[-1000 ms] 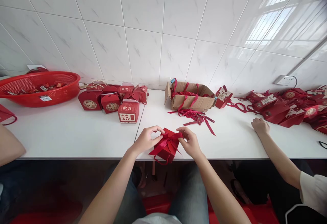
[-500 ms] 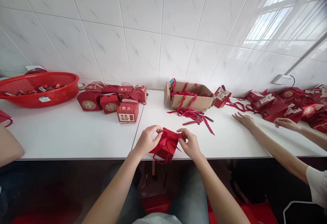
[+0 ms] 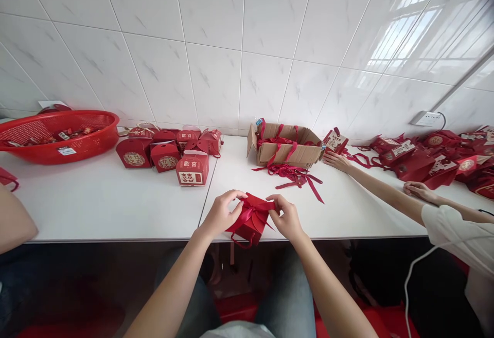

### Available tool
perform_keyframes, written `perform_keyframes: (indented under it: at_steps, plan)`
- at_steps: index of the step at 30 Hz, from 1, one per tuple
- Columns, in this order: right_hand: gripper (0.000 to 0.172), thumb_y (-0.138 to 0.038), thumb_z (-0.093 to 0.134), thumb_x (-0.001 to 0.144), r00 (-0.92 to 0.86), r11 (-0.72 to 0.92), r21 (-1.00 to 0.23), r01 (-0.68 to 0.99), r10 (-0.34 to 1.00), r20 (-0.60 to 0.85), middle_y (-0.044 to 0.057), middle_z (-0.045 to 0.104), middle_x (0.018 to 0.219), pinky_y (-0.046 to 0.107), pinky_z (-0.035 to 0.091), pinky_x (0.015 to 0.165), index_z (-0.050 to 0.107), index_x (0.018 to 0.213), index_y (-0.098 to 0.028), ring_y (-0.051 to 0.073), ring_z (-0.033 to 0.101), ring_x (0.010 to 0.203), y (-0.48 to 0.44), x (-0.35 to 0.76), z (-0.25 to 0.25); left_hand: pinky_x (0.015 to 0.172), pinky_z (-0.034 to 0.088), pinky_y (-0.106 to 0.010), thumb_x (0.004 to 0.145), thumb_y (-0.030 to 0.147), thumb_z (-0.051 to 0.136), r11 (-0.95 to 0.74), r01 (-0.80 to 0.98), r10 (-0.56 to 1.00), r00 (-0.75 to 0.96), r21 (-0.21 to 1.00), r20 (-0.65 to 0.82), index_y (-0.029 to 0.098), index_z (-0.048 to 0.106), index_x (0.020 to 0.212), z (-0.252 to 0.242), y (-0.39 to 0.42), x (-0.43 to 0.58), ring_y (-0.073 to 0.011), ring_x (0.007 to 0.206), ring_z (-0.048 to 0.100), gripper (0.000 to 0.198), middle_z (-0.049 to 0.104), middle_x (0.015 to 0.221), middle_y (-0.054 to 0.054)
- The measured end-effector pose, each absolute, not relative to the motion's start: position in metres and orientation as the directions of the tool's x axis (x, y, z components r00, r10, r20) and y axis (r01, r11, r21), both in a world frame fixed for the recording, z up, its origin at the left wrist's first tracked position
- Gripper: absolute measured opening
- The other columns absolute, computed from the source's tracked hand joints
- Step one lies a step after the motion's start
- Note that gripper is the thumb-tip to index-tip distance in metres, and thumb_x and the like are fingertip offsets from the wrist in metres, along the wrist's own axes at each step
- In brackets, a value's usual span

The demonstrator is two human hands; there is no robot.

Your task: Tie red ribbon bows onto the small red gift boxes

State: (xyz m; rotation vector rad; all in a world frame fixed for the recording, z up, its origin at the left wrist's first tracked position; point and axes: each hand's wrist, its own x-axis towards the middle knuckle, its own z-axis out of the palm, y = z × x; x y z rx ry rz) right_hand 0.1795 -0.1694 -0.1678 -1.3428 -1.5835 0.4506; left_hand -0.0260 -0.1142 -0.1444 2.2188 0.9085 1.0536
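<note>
A small red gift box sits at the near edge of the white table, a red ribbon bow tied on its top. My left hand pinches the left loop of the ribbon. My right hand grips the right loop. Both hands rest against the box's upper corners. A loose end of ribbon hangs below the table edge.
Several finished red boxes stand at the back left beside a red basket. A cardboard box of ribbons sits behind, with loose ribbons in front. On the right a co-worker's hand reaches toward flat red boxes. An arm is at left.
My hands stay on the bow with little movement. The co-worker's nearer hand has stretched left across the table to the cardboard box, and a second hand has come into view.
</note>
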Motion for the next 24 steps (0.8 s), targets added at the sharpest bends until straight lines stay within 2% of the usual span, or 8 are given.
perform_keyframes:
  at_steps: [3, 8, 13, 21, 24]
  plan:
    - [0.025, -0.014, 0.046, 0.073, 0.086, 0.323, -0.78, 0.536, 0.898, 0.432, -0.005, 0.041, 0.058, 0.022, 0.04, 0.054, 0.058, 0.094, -0.019, 0.011, 0.041, 0.053, -0.1691, 0.1797, -0.168, 0.084, 0.051, -0.027, 0.085, 0.02, 0.05, -0.642, 0.351, 0.751, 0.467, 0.682, 0.466, 0.02, 0.062, 0.095, -0.1457, -0.1119, -0.0274, -0.0155, 0.092, 0.063, 0.016, 0.068, 0.097, -0.003]
    - [0.025, -0.014, 0.046, 0.073, 0.082, 0.325, -0.776, 0.54, 0.897, 0.433, -0.005, 0.041, 0.058, 0.022, 0.039, 0.054, 0.058, 0.095, -0.019, 0.011, 0.041, 0.054, -0.1694, 0.1807, -0.1695, 0.088, 0.051, -0.028, 0.086, 0.021, 0.049, -0.619, 0.356, 0.756, 0.511, 0.7, 0.409, 0.021, 0.064, 0.105, -0.1454, -0.1101, -0.0332, -0.0166, 0.1, 0.063, 0.024, 0.068, 0.108, -0.004]
    - [0.025, -0.013, 0.046, 0.073, 0.08, 0.327, -0.778, 0.536, 0.898, 0.433, -0.005, 0.042, 0.059, 0.022, 0.039, 0.055, 0.057, 0.094, -0.019, 0.011, 0.041, 0.054, -0.1695, 0.1806, -0.1705, 0.086, 0.053, -0.028, 0.086, 0.021, 0.049, -0.599, 0.356, 0.767, 0.511, 0.717, 0.388, 0.022, 0.066, 0.103, -0.1436, -0.1127, -0.0347, -0.0168, 0.098, 0.064, 0.024, 0.069, 0.105, -0.003]
    - [0.026, -0.012, 0.046, 0.072, 0.078, 0.323, -0.784, 0.53, 0.902, 0.424, -0.006, 0.041, 0.059, 0.022, 0.039, 0.055, 0.057, 0.095, -0.019, 0.01, 0.04, 0.054, -0.1702, 0.1805, -0.1693, 0.082, 0.053, -0.026, 0.089, 0.023, 0.048, -0.626, 0.32, 0.754, 0.483, 0.711, 0.446, 0.021, 0.065, 0.106, -0.1459, -0.1134, -0.03, -0.0156, 0.096, 0.064, 0.024, 0.069, 0.103, -0.005]
    - [0.026, -0.013, 0.046, 0.072, 0.078, 0.323, -0.783, 0.532, 0.902, 0.425, -0.006, 0.041, 0.059, 0.022, 0.039, 0.055, 0.058, 0.095, -0.019, 0.01, 0.04, 0.054, -0.1699, 0.1805, -0.1693, 0.078, 0.052, -0.027, 0.09, 0.021, 0.046, -0.694, 0.319, 0.698, 0.519, 0.645, 0.494, 0.022, 0.065, 0.107, -0.1446, -0.1134, -0.0282, -0.0145, 0.088, 0.063, 0.026, 0.069, 0.094, -0.004]
